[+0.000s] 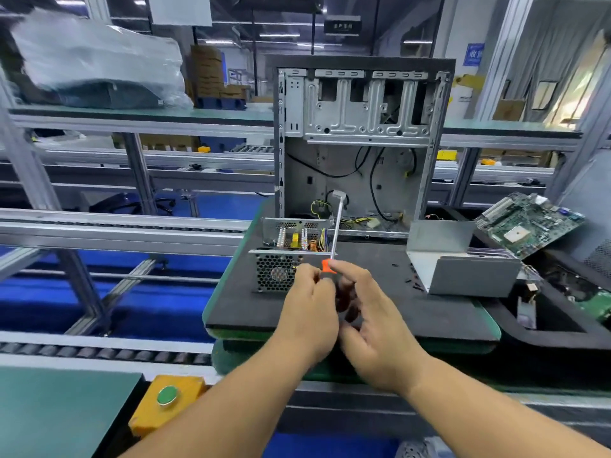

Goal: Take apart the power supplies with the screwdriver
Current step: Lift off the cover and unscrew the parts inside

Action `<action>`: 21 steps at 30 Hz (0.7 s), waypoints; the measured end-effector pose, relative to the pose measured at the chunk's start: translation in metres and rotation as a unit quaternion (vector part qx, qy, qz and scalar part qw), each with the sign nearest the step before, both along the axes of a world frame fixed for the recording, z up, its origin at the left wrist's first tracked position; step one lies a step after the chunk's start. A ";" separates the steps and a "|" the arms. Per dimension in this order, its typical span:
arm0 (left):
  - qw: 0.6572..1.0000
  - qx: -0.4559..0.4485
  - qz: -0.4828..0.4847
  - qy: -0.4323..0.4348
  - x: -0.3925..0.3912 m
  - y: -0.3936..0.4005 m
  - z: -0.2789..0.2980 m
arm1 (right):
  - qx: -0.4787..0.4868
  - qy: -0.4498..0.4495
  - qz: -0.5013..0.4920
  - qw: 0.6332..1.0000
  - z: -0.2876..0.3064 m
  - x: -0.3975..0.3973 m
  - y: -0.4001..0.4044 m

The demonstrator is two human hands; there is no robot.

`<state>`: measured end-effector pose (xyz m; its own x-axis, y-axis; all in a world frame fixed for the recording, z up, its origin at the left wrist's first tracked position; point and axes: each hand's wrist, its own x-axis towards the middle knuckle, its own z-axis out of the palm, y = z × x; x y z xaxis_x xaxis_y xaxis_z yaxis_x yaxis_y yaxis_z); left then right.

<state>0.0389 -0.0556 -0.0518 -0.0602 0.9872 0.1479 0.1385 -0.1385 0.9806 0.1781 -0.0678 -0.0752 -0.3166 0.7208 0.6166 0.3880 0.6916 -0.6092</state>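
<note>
Both hands meet around the screwdriver with the black-and-orange handle and long silver shaft [334, 239]: the left hand [310, 312] pinches the handle near its orange collar with curled fingers, and the right hand [373, 328] wraps the dark lower part of the handle from the other side, its fingers partly blurred, so I cannot tell exactly how tightly they close. The shaft rises up and away from the hands, slightly tilted, and its tip sits beyond the open grey metal power supply with the honeycomb fan grille [291, 256], which stands on the black foam work mat [238, 305] just ahead of the left hand's knuckles. The supply's lid is off, showing yellow and copper-coloured components inside. Farther ahead of both hands stands the open silver computer case [360, 143]; ahead and to the right of the right hand lies a folded grey sheet-metal cover [463, 259], with small dark screws [413, 282] scattered just beside it, and a green circuit board [529, 223] rests beyond that. As I judge it, the tool is being readied rather than seated on a screw. The risks: the tip could slip into the exposed components, the light supply could slide on the mat with neither hand steadying it, or loose screws could roll off and be lost.
</note>
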 end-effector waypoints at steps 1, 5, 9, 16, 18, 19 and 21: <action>1.000 0.000 -0.005 0.019 -0.001 -0.002 -0.004 | -0.019 0.041 0.006 0.999 -0.001 -0.003 0.002; 0.997 0.012 -0.012 0.073 -0.010 -0.006 -0.025 | -0.122 0.217 -0.020 0.968 0.014 -0.009 0.021; 0.996 0.071 0.036 0.049 -0.025 0.000 -0.020 | -0.131 0.220 -0.112 0.960 0.033 -0.007 0.053; 0.962 0.157 0.214 0.066 -0.093 0.045 0.012 | -0.153 -0.055 -0.185 0.969 0.027 -0.004 0.078; 0.966 0.124 0.217 0.060 -0.104 0.059 0.013 | -0.166 -0.053 -0.175 0.969 0.017 -0.004 0.081; 0.973 0.100 0.200 0.050 -0.105 0.063 0.012 | -0.168 -0.047 -0.173 0.969 0.012 -0.003 0.083; 0.986 0.055 0.154 0.006 -0.102 0.067 0.011 | -0.160 -0.034 -0.184 0.969 0.004 0.000 0.087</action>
<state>-0.0632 0.0111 -0.0403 -0.3530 0.9000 0.2557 0.2024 -0.1933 0.9600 0.1782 0.0193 -0.0710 -0.0345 0.9432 0.3303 0.6193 0.2796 -0.7337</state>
